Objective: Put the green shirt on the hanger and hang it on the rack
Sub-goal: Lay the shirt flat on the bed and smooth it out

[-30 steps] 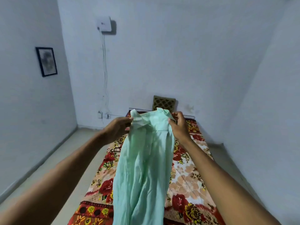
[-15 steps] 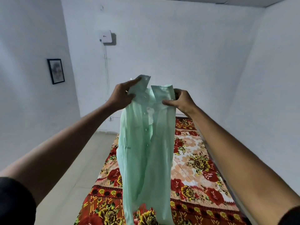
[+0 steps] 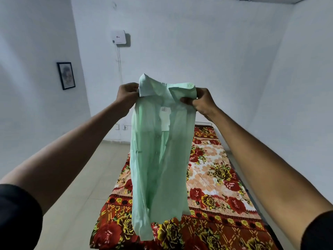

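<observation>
The light green shirt (image 3: 160, 159) hangs in the air in front of me, front open, with a white label showing inside below the collar. My left hand (image 3: 127, 95) grips the left side of the collar. My right hand (image 3: 201, 101) pinches the right side of the collar, thumb on the near face. Both arms are stretched out at about chest height. The shirt's hem dangles just above the bed. No hanger and no rack are in view.
A bed with a red and yellow floral cover (image 3: 212, 181) runs along the right wall below the shirt. Bare tiled floor (image 3: 86, 177) lies to the left. A framed picture (image 3: 66, 75) and a white wall box (image 3: 118, 37) hang on the walls.
Both hands have lifted the shirt up off the bed and drawn the collar apart, so the shirt now hangs wider and its open front faces me.
</observation>
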